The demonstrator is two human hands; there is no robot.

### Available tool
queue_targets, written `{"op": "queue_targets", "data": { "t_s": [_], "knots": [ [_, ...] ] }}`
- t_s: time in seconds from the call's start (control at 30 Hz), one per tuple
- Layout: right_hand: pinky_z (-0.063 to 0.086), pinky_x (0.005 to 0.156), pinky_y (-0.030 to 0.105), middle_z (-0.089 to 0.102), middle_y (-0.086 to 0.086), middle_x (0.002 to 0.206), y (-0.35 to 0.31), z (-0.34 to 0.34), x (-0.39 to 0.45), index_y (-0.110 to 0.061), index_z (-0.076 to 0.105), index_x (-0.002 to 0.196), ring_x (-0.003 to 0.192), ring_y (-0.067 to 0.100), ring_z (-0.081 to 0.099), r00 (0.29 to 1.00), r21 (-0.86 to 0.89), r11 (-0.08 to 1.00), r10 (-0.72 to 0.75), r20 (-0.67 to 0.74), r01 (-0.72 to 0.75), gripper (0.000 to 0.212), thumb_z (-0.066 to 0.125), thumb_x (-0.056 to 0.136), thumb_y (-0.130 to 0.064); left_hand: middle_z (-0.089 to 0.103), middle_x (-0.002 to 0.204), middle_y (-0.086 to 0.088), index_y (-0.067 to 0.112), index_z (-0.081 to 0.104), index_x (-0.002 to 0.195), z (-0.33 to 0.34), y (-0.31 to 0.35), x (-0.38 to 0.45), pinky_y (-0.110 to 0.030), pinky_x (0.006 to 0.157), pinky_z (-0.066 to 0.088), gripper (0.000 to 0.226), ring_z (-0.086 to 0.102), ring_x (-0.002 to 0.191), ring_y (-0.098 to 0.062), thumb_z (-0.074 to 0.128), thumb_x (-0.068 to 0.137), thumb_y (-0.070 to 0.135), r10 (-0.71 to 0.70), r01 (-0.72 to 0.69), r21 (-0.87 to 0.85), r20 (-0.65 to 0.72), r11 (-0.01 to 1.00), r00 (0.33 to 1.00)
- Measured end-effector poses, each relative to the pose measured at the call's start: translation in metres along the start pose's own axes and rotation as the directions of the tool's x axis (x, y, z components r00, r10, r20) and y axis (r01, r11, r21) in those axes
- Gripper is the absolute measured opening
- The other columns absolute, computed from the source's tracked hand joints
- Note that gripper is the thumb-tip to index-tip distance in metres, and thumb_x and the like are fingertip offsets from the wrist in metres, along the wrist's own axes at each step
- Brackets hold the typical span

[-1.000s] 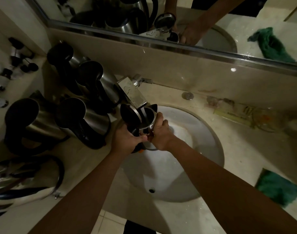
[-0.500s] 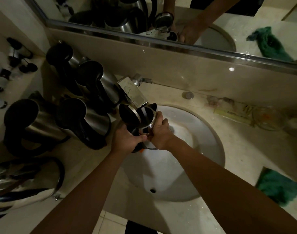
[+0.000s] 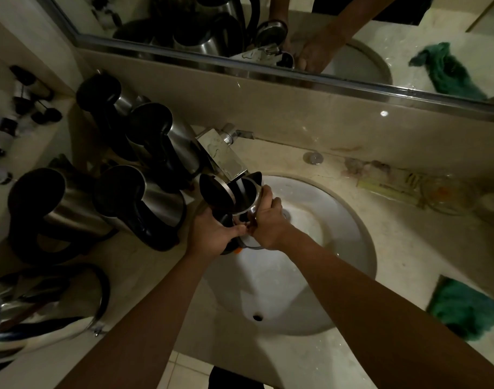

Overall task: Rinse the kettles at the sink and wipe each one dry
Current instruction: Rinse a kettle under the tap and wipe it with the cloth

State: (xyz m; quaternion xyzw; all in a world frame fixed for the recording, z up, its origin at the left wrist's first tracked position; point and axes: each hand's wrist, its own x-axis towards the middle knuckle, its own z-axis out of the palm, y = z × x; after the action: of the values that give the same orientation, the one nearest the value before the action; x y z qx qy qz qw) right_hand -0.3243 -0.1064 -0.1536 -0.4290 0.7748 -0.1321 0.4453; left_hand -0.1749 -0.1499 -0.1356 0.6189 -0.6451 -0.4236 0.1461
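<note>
A cluster of upright steel kettles with black lids (image 3: 133,197) stands on the beige counter (image 3: 408,248) at left. The left hand (image 3: 212,234) curls round the black handle of an open-lidded steel kettle (image 3: 244,199) under the square chrome tap (image 3: 222,155), above the white round sink (image 3: 338,276). The right hand (image 3: 268,223) wraps its body. A crumpled green cloth (image 3: 461,310) lies at right.
</note>
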Motion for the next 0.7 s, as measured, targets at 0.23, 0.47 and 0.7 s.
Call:
{"op": "queue_targets", "data": {
  "t_s": [0.23,0.47,0.7],
  "knots": [
    [0.036,0.119,0.055,0.013,0.023,0.156,-0.001,0.001,0.001,-0.033,-0.017,0.153,0.149,0.046,0.02,1.0,-0.012,1.0,-0.009,-0.002,0.009,0.129,0.086,0.075,-0.034,0.06,0.111,0.018,0.029,0.058,0.124,0.001,-0.004,0.001,-0.03,0.089,0.048,0.074,0.056,0.108,-0.009,0.095,0.06,0.028,-0.024,0.024,-0.008,0.021,1.0,0.999],
    [0.035,0.12,0.052,0.017,0.023,0.153,0.002,0.001,-0.001,-0.026,-0.014,0.157,0.148,0.046,0.023,1.0,0.004,1.0,-0.018,-0.01,0.018,0.126,0.085,0.079,-0.031,0.065,0.113,0.016,0.032,0.06,0.122,0.002,-0.009,0.002,-0.041,0.093,0.055,0.074,0.062,0.11,-0.013,0.095,0.057,0.031,-0.042,0.042,-0.013,0.013,0.999,0.999],
    [0.041,0.115,0.052,0.022,0.021,0.147,0.004,0.004,-0.003,-0.027,-0.011,0.156,0.141,0.047,0.031,0.999,0.021,1.0,-0.02,-0.029,0.021,0.125,0.085,0.076,-0.033,0.068,0.116,0.014,0.032,0.06,0.122,0.004,-0.011,0.002,-0.043,0.093,0.057,0.078,0.064,0.111,-0.013,0.095,0.053,0.037,-0.04,0.04,0.007,0.013,0.999,0.999]
  ]
}}
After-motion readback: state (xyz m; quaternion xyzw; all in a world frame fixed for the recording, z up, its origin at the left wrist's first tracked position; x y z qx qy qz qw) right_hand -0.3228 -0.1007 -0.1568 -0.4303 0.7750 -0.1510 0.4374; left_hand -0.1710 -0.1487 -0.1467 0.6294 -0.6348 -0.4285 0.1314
